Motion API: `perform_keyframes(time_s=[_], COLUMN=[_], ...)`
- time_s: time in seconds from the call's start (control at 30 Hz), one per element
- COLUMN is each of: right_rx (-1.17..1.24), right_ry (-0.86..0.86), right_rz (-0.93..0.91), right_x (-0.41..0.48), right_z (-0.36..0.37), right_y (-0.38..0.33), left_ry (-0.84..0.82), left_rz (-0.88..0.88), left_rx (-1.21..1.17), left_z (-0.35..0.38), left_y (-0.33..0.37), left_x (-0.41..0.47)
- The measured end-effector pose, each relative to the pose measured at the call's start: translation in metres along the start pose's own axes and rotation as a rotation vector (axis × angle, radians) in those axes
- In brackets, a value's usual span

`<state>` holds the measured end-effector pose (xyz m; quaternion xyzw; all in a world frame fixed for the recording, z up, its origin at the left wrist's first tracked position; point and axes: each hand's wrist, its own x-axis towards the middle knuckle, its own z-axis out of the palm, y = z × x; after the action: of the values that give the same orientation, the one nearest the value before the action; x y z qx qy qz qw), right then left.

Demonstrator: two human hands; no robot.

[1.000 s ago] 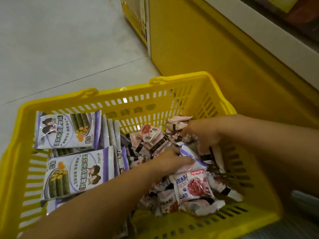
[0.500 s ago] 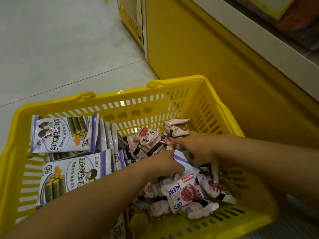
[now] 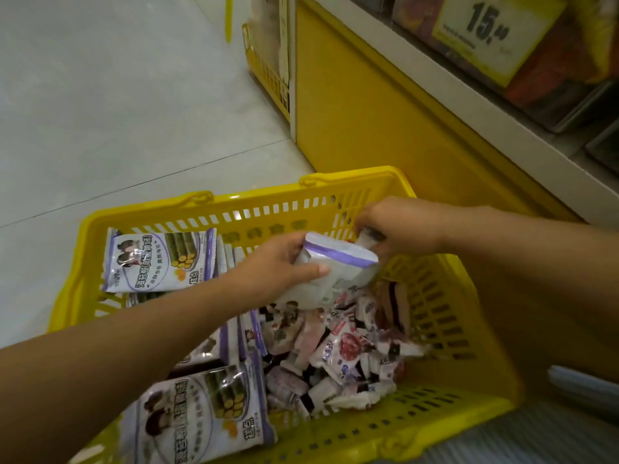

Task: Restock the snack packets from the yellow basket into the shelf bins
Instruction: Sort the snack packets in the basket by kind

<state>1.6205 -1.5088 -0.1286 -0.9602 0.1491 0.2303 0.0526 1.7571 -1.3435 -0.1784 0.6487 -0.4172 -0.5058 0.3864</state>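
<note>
Left hand (image 3: 278, 266) grips white purple-striped snack packet (image 3: 338, 266) just above yellow slotted plastic basket (image 3: 261, 197), right hand (image 3: 398, 226) pinching small white wrapper (image 3: 366, 235); likely light, crinkly, slippery, best held by sealed edges

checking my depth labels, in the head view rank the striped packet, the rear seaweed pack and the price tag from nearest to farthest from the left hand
1. Striped packet: held in the left hand, above the basket.
2. Rear seaweed pack: just left of the hand, against the basket's back wall.
3. Price tag: far upper right, on the shelf.
</note>
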Motion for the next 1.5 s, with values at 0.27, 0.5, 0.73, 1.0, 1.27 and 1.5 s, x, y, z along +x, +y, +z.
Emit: perform_keyframes(time_s=[0.27, 0.5, 0.73, 1.0, 1.27, 1.5], right_rx=[0.273, 0.878, 1.174, 1.313, 1.146, 1.110], right_ry=[0.335, 0.375, 0.078, -0.023, -0.257, -0.234], right_rz=[0.133, 0.167, 0.207, 0.152, 0.263, -0.023], right_x=[-0.040, -0.012, 0.022, -0.009, -0.041, -0.038], right_z=[-0.055, -0.046, 0.009, 0.004, 0.050, 0.059], right_y=[-0.042, -0.140, -0.204, -0.173, -0.186, -0.210], left_ry=[0.288, 0.613, 0.686, 0.141, -0.061, 0.055], left_rz=[0.226, 0.198, 0.142, -0.023, 0.106, 0.050], left_rx=[0.046, 0.228, 0.356, 0.454, 1.383, 1.171], left_z=[-0.064, -0.113, -0.122, -0.059, -0.029, -0.042], left_y=[0.050, 0.047, 0.034, 0.007, -0.037, -0.039], left_x=[-0.067, -0.149, -0.205, -0.166, -0.156, -0.184])
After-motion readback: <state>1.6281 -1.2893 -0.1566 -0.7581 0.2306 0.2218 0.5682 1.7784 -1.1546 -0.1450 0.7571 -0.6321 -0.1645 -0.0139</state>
